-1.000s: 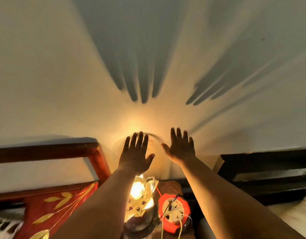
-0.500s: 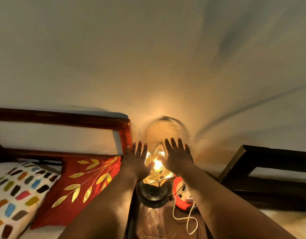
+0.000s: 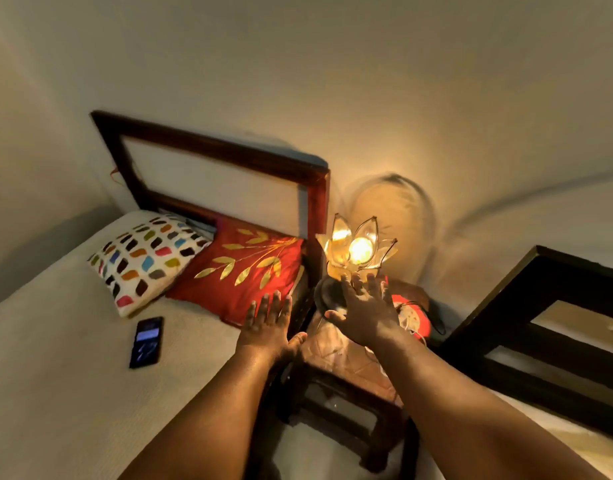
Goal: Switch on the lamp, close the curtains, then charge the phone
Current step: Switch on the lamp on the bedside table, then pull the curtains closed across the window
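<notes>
A flower-shaped glass lamp point(image 3: 358, 249) glows on a small wooden bedside table point(image 3: 346, 358). My right hand point(image 3: 365, 311) hovers with fingers spread just in front of the lamp's dark base, holding nothing. My left hand point(image 3: 268, 325) is stretched out flat over the bed's edge by the red cushion, also empty. A black phone point(image 3: 146, 342) lies screen-up on the bed point(image 3: 66, 375) to the left of my left hand. No curtains are in view.
A red cushion with gold leaves point(image 3: 242, 271) and a white cushion with coloured patches point(image 3: 142, 261) lean on the wooden headboard point(image 3: 225, 157). A red extension reel point(image 3: 414, 318) with cables sits behind my right hand. A dark bed frame point(image 3: 540, 323) stands at the right.
The view has dropped and swung left, bringing the bed, cushions and phone into sight. Both hands have come down from in front of the wall to lamp-base level, still spread.
</notes>
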